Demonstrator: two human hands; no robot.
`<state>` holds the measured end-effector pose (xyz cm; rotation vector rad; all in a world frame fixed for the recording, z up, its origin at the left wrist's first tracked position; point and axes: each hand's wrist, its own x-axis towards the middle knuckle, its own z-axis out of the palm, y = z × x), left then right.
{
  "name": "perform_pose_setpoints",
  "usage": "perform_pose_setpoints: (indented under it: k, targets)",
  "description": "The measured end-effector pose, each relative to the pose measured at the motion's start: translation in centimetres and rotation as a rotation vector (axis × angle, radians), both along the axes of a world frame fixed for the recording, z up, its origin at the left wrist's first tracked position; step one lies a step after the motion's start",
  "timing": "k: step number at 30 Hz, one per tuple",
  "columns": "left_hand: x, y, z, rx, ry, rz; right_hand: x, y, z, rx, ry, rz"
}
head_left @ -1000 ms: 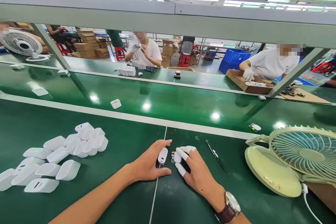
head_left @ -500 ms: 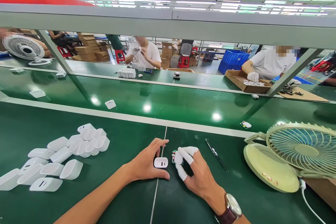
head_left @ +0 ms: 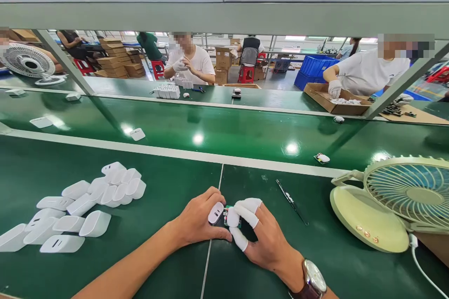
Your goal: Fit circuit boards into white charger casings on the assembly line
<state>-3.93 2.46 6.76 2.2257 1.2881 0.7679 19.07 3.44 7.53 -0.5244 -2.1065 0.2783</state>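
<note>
Low over the middle of the green table, my left hand (head_left: pixel 196 219) is closed around a white charger housing (head_left: pixel 215 214). The housing's slotted end is tilted and faces me. Just to its right, my right hand (head_left: pixel 268 238), with white finger cots on several fingers, pinches a small green circuit board (head_left: pixel 227 212) that carries a rounded white piece (head_left: pixel 233 217). Board and housing sit side by side; whether they touch I cannot tell. Several more white housings (head_left: pixel 94 223) lie grouped on the left of the table.
Black tweezers (head_left: pixel 292 202) lie right of my hands, and a pale green fan (head_left: pixel 372 224) stands at the right. Past the white edge strip runs a green belt (head_left: pixel 245 135) carrying a white cap (head_left: pixel 138 134) and a board (head_left: pixel 322 158). Co-workers sit opposite.
My right hand has brought the circuit board left, close beside the housing. In my left hand the housing has tilted. Parts on the belt have shifted left, and my view has dipped slightly.
</note>
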Motion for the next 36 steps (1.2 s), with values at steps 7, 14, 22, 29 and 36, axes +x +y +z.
perform_pose_setpoints:
  k: [7, 14, 22, 29, 36]
  targets:
    - [-1.6, 0.7, 1.3, -0.355, -0.049, -0.063, 0.1, 0.2, -0.4, -0.001, -0.003, -0.004]
    - [-0.3, 0.1, 0.1, 0.19, -0.088, -0.103, -0.1, -0.2, -0.2, 0.018, -0.019, -0.026]
    - [0.2, -0.2, 0.4, 0.375, 0.024, -0.075, -0.3, -0.4, -0.1, 0.098, -0.101, -0.075]
    - [0.3, -0.3, -0.2, 0.366, 0.042, -0.072, -0.4, -0.3, -0.6, 0.122, -0.146, -0.102]
    - [0.3, -0.3, -0.5, 0.293, -0.007, -0.096, 0.0, -0.5, -0.9, 0.084, -0.162, -0.091]
